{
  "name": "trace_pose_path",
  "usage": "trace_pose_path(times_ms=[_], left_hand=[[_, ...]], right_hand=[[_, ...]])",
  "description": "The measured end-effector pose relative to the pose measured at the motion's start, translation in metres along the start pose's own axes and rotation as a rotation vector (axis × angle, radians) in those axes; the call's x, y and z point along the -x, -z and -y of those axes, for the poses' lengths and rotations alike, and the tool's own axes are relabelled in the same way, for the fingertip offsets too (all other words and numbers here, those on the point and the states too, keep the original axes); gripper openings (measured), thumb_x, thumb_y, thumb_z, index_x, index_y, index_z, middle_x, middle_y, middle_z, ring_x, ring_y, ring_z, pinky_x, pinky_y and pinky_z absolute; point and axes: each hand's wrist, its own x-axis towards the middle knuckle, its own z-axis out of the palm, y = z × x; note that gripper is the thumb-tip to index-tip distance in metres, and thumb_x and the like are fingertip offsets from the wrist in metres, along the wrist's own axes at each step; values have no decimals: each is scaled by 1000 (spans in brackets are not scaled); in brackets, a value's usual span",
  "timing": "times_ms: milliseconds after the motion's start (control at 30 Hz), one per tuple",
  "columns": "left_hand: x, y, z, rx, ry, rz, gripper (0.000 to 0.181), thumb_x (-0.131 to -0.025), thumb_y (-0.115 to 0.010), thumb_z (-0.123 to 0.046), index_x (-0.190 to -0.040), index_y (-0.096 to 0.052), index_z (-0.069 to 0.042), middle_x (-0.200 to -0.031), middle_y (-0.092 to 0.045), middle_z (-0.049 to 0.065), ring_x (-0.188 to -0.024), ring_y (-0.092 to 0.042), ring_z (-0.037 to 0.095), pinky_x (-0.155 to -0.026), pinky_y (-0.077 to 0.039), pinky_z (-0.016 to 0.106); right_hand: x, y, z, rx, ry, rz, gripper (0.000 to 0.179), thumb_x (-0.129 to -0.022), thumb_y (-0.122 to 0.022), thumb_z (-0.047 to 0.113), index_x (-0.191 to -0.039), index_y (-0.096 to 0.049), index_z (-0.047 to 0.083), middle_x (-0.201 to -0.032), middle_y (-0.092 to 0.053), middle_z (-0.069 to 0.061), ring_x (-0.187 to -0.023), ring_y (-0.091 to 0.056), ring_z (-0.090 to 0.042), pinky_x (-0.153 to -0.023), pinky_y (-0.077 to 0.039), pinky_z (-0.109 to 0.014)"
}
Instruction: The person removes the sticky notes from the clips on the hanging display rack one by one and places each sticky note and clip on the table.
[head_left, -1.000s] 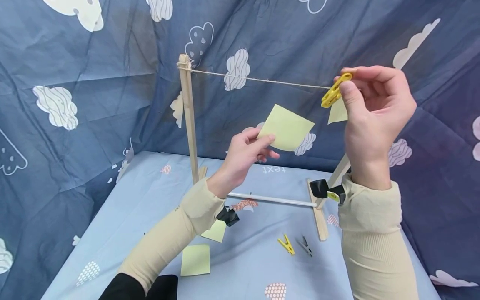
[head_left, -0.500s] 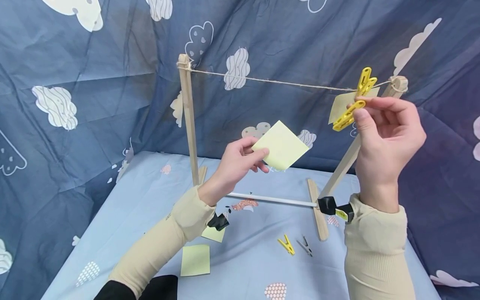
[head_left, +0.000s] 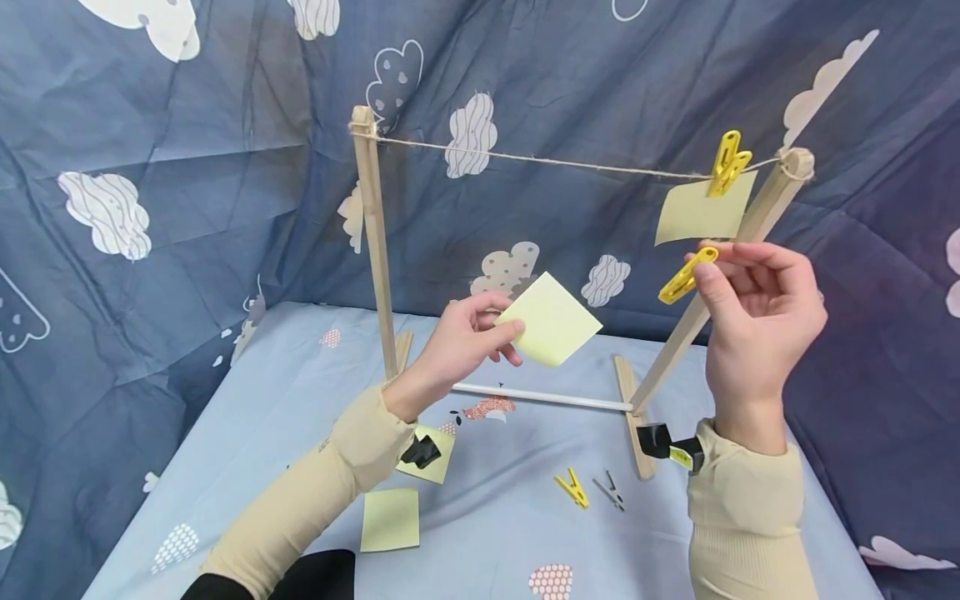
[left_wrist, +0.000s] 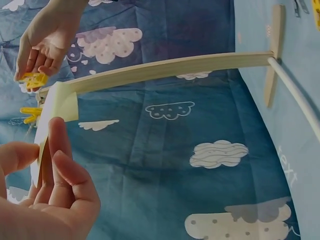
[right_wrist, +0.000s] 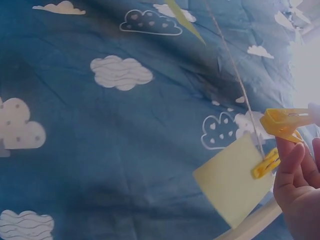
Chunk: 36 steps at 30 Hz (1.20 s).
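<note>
My left hand [head_left: 472, 333] pinches a yellow sticky note [head_left: 553, 321] by one corner, thumb in front, below the string and in front of it. To its right, my right hand [head_left: 765, 312] holds a yellow clothespin [head_left: 687, 275] between thumb and fingers. Just above that clothespin, another sticky note [head_left: 701, 210] hangs from the string [head_left: 540, 158], clipped by a second yellow clothespin [head_left: 727, 162]. The right wrist view shows the held clothespin [right_wrist: 285, 121] close to the hanging note [right_wrist: 232, 182], apart from it.
The string runs between a left wooden post [head_left: 375, 250] and a right one [head_left: 690, 325], with a white rod [head_left: 547, 398] joining them below. On the bed-like surface lie a sticky note [head_left: 390, 521], another partly covered [head_left: 431, 467], a yellow clothespin [head_left: 572, 488] and a grey one [head_left: 610, 490].
My right hand has come down from the string with its clothespin, uncovering the clipped note and its clothespin. My left hand has lowered slightly leftward with its note.
</note>
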Motion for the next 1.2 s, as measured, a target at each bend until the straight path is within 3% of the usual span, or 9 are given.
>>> trace_pose_path(times_ms=[267, 433, 600, 733, 867, 1000, 1200], left_hand=[[6, 4, 18, -77, 84, 90, 17, -92, -63, -12, -107, -63, -6, -80, -73, 13, -65, -69, 19, -65, -50, 29], [9, 4, 31, -91, 125, 177, 14, -93, -62, -11, -104, -64, -3, -85, -73, 12, -65, -69, 20, -68, -55, 32], [11, 4, 46, -130, 146, 218, 13, -93, -62, -11, -102, -64, -2, -83, -73, 12, -65, -69, 21, -62, -54, 26], [12, 4, 57, -166, 175, 229, 11, -92, -62, -12, -99, -65, -3, -77, -71, 9, -68, -70, 30, -55, -47, 24], [15, 3, 67, -189, 198, 252, 9, -92, -63, -11, -96, -64, -4, -74, -70, 6, -67, -70, 26, -56, -47, 26], [17, 2, 74, -230, 201, 290, 8, -91, -63, -10, -95, -65, -4, -76, -70, 7, -64, -69, 16, -64, -54, 31], [20, 2, 87, -294, 202, 373, 10, -90, -62, -7, -98, -67, -1, -76, -72, 10, -63, -70, 23, -60, -53, 26]], right_hand=[[14, 25, -12, 21, -69, 19, 32, -74, -68, -20, -104, -58, -12, -94, -68, -21, -83, -70, -27, -77, -57, -26], [24, 41, -17, 91, -138, 86, 35, -75, -67, -20, -108, -58, -11, -98, -70, -16, -84, -69, -21, -77, -55, -21], [33, 57, -19, 274, -256, 183, 35, -77, -68, -17, -110, -60, -6, -101, -71, -8, -85, -66, -15, -77, -53, -17], [43, 68, -23, 441, -343, 251, 35, -79, -69, -14, -112, -60, -4, -102, -71, -2, -85, -64, -12, -74, -51, -14], [53, 78, -29, 629, -373, 327, 38, -80, -70, -10, -115, -58, -3, -101, -69, 7, -87, -64, -7, -71, -48, -12], [61, 89, -36, 725, -353, 428, 40, -80, -72, -7, -117, -58, -4, -100, -66, 13, -88, -62, -3, -71, -48, -11], [78, 105, -44, 791, -404, 541, 39, -82, -74, 1, -118, -59, 2, -105, -64, 9, -89, -60, -2, -69, -48, -12]])
